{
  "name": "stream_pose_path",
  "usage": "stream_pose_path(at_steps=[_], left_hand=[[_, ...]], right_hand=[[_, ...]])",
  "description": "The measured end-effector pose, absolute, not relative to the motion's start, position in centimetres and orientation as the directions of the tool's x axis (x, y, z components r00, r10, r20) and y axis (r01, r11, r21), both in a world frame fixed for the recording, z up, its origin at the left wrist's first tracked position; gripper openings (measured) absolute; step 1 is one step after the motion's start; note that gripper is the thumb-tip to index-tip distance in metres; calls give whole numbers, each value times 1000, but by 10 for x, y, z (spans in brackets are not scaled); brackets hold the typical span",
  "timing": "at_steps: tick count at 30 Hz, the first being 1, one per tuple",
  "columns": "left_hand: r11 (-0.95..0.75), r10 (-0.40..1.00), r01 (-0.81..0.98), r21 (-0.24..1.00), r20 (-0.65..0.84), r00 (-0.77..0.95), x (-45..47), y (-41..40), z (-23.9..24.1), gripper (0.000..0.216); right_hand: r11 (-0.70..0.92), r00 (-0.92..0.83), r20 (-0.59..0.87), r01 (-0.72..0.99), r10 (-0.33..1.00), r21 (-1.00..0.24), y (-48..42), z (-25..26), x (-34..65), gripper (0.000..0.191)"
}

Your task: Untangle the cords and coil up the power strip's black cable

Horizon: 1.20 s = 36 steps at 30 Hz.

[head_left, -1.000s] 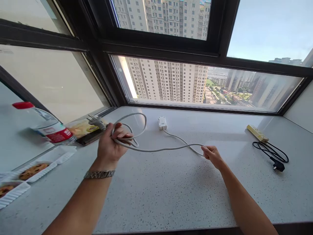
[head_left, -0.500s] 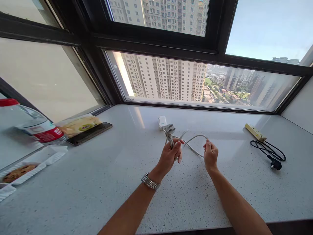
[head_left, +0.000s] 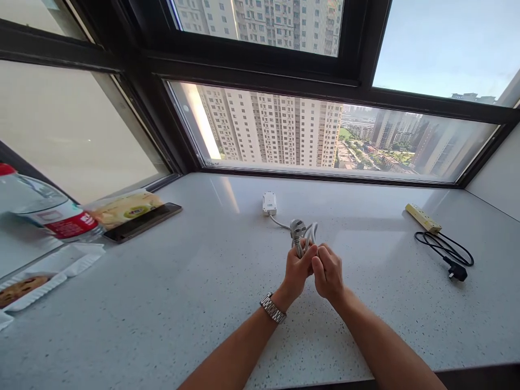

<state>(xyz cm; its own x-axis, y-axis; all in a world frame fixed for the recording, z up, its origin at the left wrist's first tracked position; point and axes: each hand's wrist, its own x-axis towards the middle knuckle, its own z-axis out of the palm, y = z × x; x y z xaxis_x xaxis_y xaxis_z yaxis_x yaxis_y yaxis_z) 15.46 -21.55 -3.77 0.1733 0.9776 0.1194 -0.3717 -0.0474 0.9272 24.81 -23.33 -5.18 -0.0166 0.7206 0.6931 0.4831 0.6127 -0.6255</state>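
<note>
In front of me my left hand (head_left: 299,266) is closed around a grey-white plug (head_left: 298,229) and the gathered loops of its white power cord (head_left: 312,232). The plug sticks up past my fingers, prongs pointing away from me. My right hand (head_left: 328,271) presses against the left one, fingers closed on the same cord; most of that grip is hidden. From the bundle the cord runs back to a small white power strip (head_left: 269,202) lying on the speckled white counter (head_left: 211,303).
At the right lies a yellow power strip (head_left: 422,218) with a black cord and black plug (head_left: 455,270). Along the left are a large bottle with a red label (head_left: 69,221), a pack of tissues (head_left: 125,208), a phone (head_left: 142,222) and a tray holding a cookie (head_left: 22,290).
My right hand has moved left to meet my left hand, which shifted slightly right. The slack cord loop between them is now gathered into the bundle, and the cord's run to the white strip shows.
</note>
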Motion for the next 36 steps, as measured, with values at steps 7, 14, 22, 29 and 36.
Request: stream_pose_path(at_steps=[7, 14, 22, 29, 36], left_hand=[[-88, 989, -294, 952, 119, 90, 134, -199, -30, 24], [-26, 981, -561, 828, 129, 145, 116, -196, -7, 16], [338, 781, -541, 770, 91, 618, 117, -203, -25, 32], [390, 680, -467, 794, 94, 727, 115, -200, -34, 40], [388, 683, -453, 803, 80, 726, 109, -194, -31, 37]], right_hand=[[628, -102, 672, 481, 733, -612, -233, -52, 244, 30], [578, -110, 583, 369, 805, -728, -223, -65, 247, 29], [465, 381, 595, 384, 707, -798, -205, -65, 271, 63], [290, 97, 273, -274, 957, -917, -209, -57, 278, 30], [155, 99, 121, -516, 988, -842, -209, -55, 280, 30]])
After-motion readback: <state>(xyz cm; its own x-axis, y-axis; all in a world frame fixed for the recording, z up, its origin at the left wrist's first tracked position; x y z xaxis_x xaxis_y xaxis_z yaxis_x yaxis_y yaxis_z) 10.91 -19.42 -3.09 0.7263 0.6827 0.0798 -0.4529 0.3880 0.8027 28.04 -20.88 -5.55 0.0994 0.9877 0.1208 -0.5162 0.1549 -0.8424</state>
